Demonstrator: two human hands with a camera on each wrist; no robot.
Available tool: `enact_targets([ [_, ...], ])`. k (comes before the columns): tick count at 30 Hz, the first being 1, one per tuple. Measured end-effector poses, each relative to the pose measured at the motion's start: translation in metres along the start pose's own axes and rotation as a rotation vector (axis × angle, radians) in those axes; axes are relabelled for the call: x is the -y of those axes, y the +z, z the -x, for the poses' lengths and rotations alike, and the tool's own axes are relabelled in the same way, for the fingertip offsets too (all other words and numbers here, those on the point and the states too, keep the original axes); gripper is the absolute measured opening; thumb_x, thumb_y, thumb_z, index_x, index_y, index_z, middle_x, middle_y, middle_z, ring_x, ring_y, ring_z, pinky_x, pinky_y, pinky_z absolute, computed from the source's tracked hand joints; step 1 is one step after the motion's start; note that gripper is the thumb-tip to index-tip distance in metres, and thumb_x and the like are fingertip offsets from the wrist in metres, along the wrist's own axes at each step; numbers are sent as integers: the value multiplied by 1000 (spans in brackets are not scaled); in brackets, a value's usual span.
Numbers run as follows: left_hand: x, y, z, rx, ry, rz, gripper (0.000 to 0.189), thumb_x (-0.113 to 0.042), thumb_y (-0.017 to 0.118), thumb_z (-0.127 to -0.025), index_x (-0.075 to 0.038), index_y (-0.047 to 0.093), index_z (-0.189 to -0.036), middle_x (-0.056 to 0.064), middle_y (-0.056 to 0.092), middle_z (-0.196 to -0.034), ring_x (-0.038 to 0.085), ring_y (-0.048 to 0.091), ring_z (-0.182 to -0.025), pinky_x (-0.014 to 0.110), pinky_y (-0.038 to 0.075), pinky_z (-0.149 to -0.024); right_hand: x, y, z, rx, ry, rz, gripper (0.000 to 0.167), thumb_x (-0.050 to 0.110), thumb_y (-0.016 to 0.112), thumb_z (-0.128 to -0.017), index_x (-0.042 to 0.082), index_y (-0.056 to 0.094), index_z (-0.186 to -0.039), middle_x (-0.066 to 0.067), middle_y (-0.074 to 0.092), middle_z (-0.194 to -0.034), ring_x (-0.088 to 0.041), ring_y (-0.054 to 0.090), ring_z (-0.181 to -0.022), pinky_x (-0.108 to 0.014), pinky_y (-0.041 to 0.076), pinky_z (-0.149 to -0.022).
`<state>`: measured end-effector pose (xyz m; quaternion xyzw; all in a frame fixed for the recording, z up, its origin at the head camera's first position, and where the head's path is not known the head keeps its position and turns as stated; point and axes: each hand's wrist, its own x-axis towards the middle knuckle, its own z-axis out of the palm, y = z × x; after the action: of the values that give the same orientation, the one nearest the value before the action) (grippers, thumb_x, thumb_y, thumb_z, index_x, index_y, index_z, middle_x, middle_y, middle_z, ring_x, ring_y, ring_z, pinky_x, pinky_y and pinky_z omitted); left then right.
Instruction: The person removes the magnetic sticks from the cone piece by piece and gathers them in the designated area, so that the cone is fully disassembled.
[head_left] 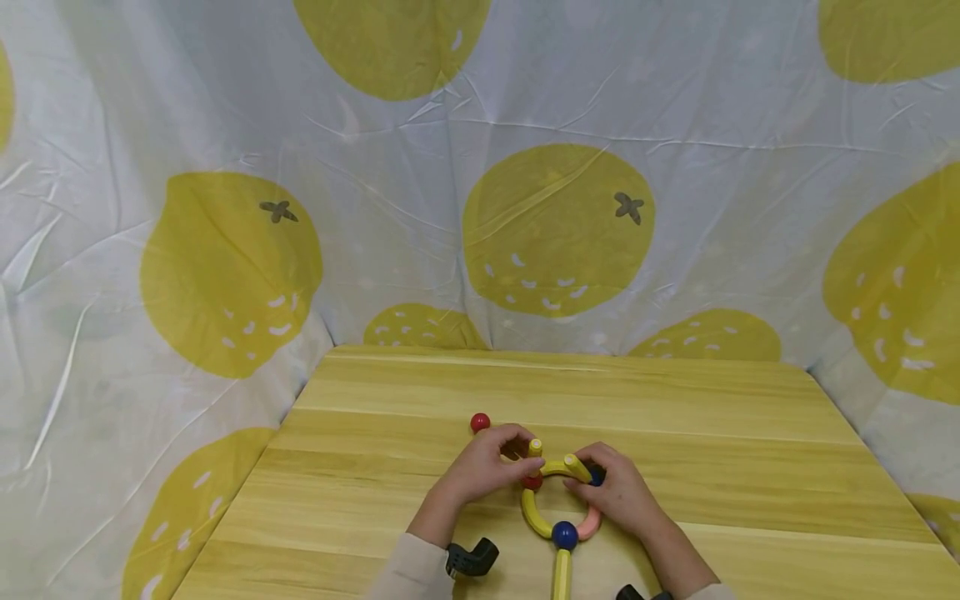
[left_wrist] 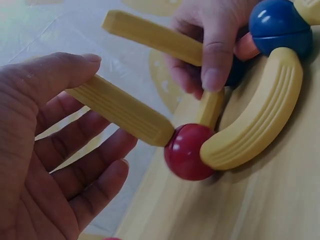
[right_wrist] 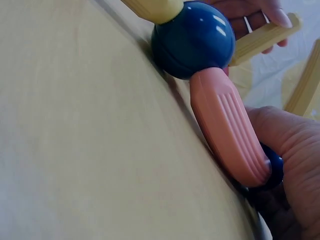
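A ring of curved sticks and balls lies on the table. Its left side is a yellow curved stick (left_wrist: 260, 115), its right side a pink curved stick (right_wrist: 225, 127), and a blue ball (head_left: 565, 535) joins them at the front. With thumb and fingers, my left hand (head_left: 491, 458) pinches the upper part of a yellow straight stick (left_wrist: 122, 110) that rises from the red ball (left_wrist: 187, 152). My right hand (head_left: 622, 492) grips the rear blue ball (right_wrist: 274, 167), partly hidden by the thumb. Another yellow straight stick (left_wrist: 150, 37) slants up beside that thumb.
Behind my left hand sits a loose red ball (head_left: 480, 422) on the wooden table (head_left: 337, 483). From the front blue ball a yellow straight stick (head_left: 562, 575) points toward me. A lemon-print cloth (head_left: 390, 208) hangs at the table's back edge.
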<state>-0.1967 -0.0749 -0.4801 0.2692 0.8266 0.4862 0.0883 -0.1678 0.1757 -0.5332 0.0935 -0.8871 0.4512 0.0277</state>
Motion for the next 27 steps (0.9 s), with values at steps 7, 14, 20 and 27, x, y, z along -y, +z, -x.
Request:
enact_targets([
  [7,7,-20,6,-11,-51,-16,18,-31,74,-94,-17,70,-105,-2,68,-99,10,62,-91,24,52,-82,-2,0,-1,-24,72,13,30,27,90,-78,28,74,-103,11,70,-103,-10,64,-101,-27,51,-89],
  [14,20,-39,13,29,-142,-6,16,-24,77,-92,-15,70,-103,3,65,-101,14,59,-89,25,50,-77,-5,-1,-1,-32,86,11,30,29,91,-77,27,75,-103,11,71,-102,-10,64,-98,-27,51,-87],
  [20,31,-47,17,51,-202,-49,17,-24,79,-89,-14,73,-102,1,62,-92,13,53,-80,24,45,-67,-4,-2,-1,-43,69,-4,30,26,91,-77,24,75,-103,9,72,-102,-9,64,-95,-25,51,-83],
  [27,41,-49,19,79,-274,-100,18,-23,82,-85,-12,77,-98,-2,67,-88,14,53,-76,26,44,-65,-5,-2,-1,-21,81,-21,30,27,90,-78,25,74,-103,9,71,-102,-7,62,-93,-23,51,-81],
])
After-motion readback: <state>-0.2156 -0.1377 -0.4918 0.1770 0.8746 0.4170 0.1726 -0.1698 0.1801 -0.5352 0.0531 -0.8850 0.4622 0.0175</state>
